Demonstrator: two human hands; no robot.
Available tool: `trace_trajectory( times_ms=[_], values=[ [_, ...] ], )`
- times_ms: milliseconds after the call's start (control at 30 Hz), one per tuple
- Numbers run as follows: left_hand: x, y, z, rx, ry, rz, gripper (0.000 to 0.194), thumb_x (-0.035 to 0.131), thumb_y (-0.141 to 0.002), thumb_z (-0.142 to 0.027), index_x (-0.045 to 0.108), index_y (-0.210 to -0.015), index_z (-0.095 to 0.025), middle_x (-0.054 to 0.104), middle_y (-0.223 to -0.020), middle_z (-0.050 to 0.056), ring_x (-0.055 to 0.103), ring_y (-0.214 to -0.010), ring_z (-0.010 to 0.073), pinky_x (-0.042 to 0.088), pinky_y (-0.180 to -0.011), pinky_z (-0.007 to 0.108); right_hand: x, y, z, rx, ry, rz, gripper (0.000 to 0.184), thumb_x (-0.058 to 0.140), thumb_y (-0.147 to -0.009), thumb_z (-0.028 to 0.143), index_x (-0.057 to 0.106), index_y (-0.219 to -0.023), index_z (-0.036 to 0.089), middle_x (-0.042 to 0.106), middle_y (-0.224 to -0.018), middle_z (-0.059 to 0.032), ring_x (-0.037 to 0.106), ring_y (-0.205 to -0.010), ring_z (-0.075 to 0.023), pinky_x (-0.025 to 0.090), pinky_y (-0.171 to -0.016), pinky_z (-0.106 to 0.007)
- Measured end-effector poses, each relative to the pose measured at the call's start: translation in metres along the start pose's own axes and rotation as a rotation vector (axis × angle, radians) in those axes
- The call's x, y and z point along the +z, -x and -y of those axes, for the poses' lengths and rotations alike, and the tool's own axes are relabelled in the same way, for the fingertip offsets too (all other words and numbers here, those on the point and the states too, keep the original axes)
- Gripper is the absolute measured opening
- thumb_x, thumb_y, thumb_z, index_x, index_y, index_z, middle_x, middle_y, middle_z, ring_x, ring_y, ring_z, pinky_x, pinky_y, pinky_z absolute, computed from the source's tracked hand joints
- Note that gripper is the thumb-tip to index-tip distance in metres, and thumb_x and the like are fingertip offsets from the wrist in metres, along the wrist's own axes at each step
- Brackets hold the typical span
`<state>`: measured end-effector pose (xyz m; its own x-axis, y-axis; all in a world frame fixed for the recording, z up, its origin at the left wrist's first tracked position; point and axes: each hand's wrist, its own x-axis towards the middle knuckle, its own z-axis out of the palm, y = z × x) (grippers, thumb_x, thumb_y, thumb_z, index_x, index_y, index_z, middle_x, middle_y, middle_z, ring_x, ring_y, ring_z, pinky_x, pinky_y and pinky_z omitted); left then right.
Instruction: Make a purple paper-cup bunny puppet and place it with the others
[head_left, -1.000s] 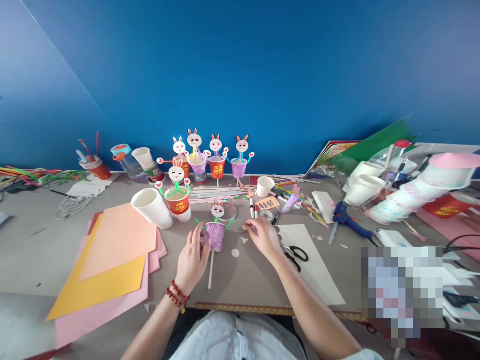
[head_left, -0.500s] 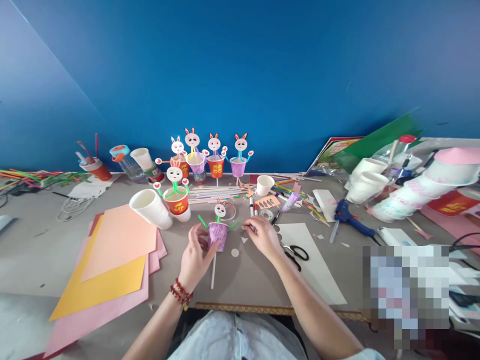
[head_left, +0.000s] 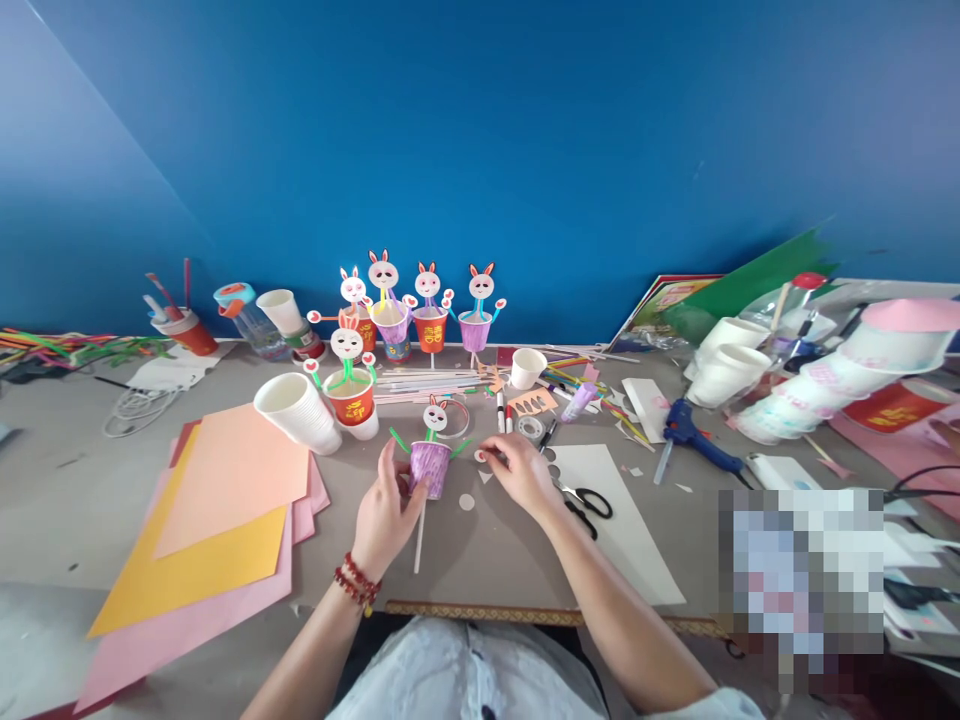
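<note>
Holding a purple paper cup from its left side, the left hand has its fingers half curled and thumb in front, probably to steady the cup above its white stick. The cup lies just right of the palm. Farther right, the right hand, fingertips nearly closed, pinches a red-and-white paper disc at its left, likely leaving the printed face uncovered.

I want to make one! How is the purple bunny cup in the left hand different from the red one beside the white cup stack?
The purple bunny cup has bare arm ends; the red bunny cup has round paws. The left hand holds the purple one; no hand touches the red. Both have green arms and white faces.
</note>
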<state>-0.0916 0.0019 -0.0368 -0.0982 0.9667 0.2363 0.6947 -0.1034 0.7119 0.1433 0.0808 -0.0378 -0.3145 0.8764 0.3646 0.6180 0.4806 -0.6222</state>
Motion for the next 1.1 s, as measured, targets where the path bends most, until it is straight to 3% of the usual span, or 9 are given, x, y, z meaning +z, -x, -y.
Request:
trace_trajectory(
  times_ms=[267,367,433,500,633,900,1000,1100],
  values=[
    [-0.003,0.002,0.006,0.022,0.001,-0.054,0.064,0.054,-0.093,-0.041,0.028,-0.148,-0.022,0.062,-0.116,0.012,0.064,-0.077,0.02,0.054,-0.075,0.037,-0.002,-0.002,-0.001,0.039,-0.119,-0.078,0.013,0.059,-0.089,0.021,0.066,-0.099,0.023,0.072,-0.089,-0.0049,0.067,-0.088,-0.0224,0.05,-0.083,-0.033],
    [-0.005,0.0,0.0,0.113,-0.024,-0.109,0.057,0.053,-0.094,-0.036,0.035,-0.146,-0.021,0.055,-0.13,0.017,0.062,-0.105,0.0272,0.052,-0.09,0.044,-0.002,-0.002,-0.001,0.057,-0.157,-0.073,0.012,0.059,-0.088,0.021,0.066,-0.098,0.023,0.072,-0.09,-0.0046,0.067,-0.088,-0.0222,0.051,-0.084,-0.034],
    [-0.008,-0.004,-0.008,0.213,-0.074,-0.133,0.052,0.054,-0.094,-0.032,0.041,-0.143,-0.022,0.051,-0.138,0.017,0.051,-0.126,0.0317,0.044,-0.103,0.049,-0.002,-0.002,-0.002,0.063,-0.159,-0.061,0.009,0.059,-0.089,0.023,0.066,-0.095,0.022,0.072,-0.089,-0.0045,0.067,-0.087,-0.0221,0.05,-0.083,-0.033],
    [-0.01,-0.008,-0.016,0.312,-0.136,-0.101,0.048,0.055,-0.093,-0.028,0.047,-0.14,-0.023,0.049,-0.143,0.015,0.043,-0.135,0.0331,0.037,-0.11,0.053,-0.002,-0.002,-0.002,0.061,-0.155,-0.049,0.009,0.06,-0.089,0.024,0.067,-0.094,0.022,0.071,-0.088,-0.0043,0.067,-0.087,-0.0221,0.05,-0.083,-0.033],
    [-0.01,-0.014,-0.026,0.458,-0.234,0.075,0.045,0.057,-0.091,-0.027,0.053,-0.136,-0.025,0.046,-0.15,0.012,0.037,-0.139,0.035,0.034,-0.112,0.055,-0.004,-0.002,-0.001,0.053,-0.154,-0.034,0.011,0.058,-0.089,0.024,0.067,-0.096,0.023,0.071,-0.089,-0.0042,0.066,-0.088,-0.022,0.05,-0.083,-0.033],
    [-0.006,-0.009,-0.019,0.393,-0.262,0.062,0.055,0.044,-0.091,-0.008,0.052,-0.14,-0.029,0.022,-0.162,0.009,0.035,-0.14,0.0336,0.04,-0.11,0.055,-0.006,-0.004,0.003,0.046,-0.186,-0.039,0.011,0.06,-0.089,0.024,0.069,-0.094,0.021,0.072,-0.089,-0.0048,0.066,-0.086,-0.0222,0.05,-0.084,-0.034],
    [-0.006,-0.007,-0.017,0.389,-0.238,0.102,0.045,0.045,-0.094,-0.013,0.056,-0.135,-0.027,0.022,-0.161,0.01,0.038,-0.138,0.0327,0.044,-0.108,0.052,-0.006,-0.004,0.002,0.045,-0.223,-0.027,0.011,0.058,-0.09,0.024,0.069,-0.092,0.022,0.073,-0.09,-0.0045,0.066,-0.087,-0.022,0.05,-0.083,-0.033],
    [-0.002,-0.006,-0.015,0.341,-0.216,0.086,0.039,0.054,-0.095,-0.03,0.054,-0.133,-0.023,0.031,-0.155,0.015,0.047,-0.132,0.032,0.049,-0.104,0.048,-0.006,-0.005,-0.001,0.02,-0.276,-0.048,0.013,0.055,-0.092,0.022,0.068,-0.093,0.022,0.072,-0.094,-0.005,0.066,-0.09,-0.0219,0.05,-0.084,-0.033]
  ],
)
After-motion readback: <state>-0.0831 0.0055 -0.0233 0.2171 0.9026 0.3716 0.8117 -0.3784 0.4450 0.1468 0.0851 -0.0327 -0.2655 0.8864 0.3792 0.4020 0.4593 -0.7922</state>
